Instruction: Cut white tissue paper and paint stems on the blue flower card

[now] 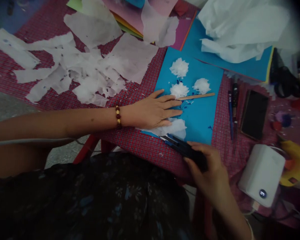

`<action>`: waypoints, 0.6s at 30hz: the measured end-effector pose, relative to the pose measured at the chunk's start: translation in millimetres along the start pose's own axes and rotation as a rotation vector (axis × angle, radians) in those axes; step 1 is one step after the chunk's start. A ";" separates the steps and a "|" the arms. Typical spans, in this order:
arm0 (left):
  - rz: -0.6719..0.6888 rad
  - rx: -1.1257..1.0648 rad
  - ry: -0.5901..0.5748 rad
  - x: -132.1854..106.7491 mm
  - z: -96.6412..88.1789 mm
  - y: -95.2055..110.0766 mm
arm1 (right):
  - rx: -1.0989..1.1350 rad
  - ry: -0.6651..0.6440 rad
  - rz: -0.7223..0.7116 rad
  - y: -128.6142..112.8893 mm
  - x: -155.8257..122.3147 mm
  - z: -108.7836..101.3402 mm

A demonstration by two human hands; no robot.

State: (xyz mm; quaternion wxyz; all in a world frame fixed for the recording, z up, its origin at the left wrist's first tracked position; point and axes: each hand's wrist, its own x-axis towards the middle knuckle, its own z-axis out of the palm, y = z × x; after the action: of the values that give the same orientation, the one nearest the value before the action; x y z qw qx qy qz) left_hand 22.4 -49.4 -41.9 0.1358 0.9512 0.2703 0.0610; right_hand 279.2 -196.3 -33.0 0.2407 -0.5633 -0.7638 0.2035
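Observation:
My left hand point(155, 110) lies flat with fingers spread, pressing on a blue sheet point(202, 123) and on the edge of a white tissue piece point(176, 128). Its fingertips reach a thin wooden stick point(197, 97). Three fluffy white paper tufts, one of them this tuft point(179, 67), sit on the sheet among dark blue marks. My right hand point(210, 166) is closed around a black stapler point(187, 150), whose front end points at the sheet's near edge beside the tissue. Whether its jaws touch the paper I cannot tell.
Torn white tissue strips point(90, 70) pile up on the red checked tablecloth point(150, 150) at left. Coloured sheets point(132, 16) and crumpled white paper point(242, 26) lie behind. At right are pens point(230, 115), a phone point(254, 114), a white plugged-in device point(262, 175) and a yellow object point(296, 160).

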 end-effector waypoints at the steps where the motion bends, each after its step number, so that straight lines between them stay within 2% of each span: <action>1: 0.000 0.001 0.006 0.0 0.2 0.2 | 0.005 0.006 0.012 -0.6 -4.3 0.9; 5: -0.007 0.008 0.020 -0.1 1.0 1.4 | -0.013 0.027 0.019 0.1 -16.5 2.7; 11: -0.005 -0.009 0.001 -0.5 -2.0 1.0 | 0.016 0.035 0.042 6.2 -20.5 1.7; 18: 0.132 -0.146 0.019 -0.1 -8.3 -22.8 | -0.014 0.076 0.039 12.2 -20.1 -5.3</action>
State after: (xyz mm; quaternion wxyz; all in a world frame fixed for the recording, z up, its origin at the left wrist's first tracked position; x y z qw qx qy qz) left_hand 9.3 -29.0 -40.6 0.1979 0.9539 0.2030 0.0987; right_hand 296.7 -211.9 -38.6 0.2616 -0.5869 -0.7444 0.1815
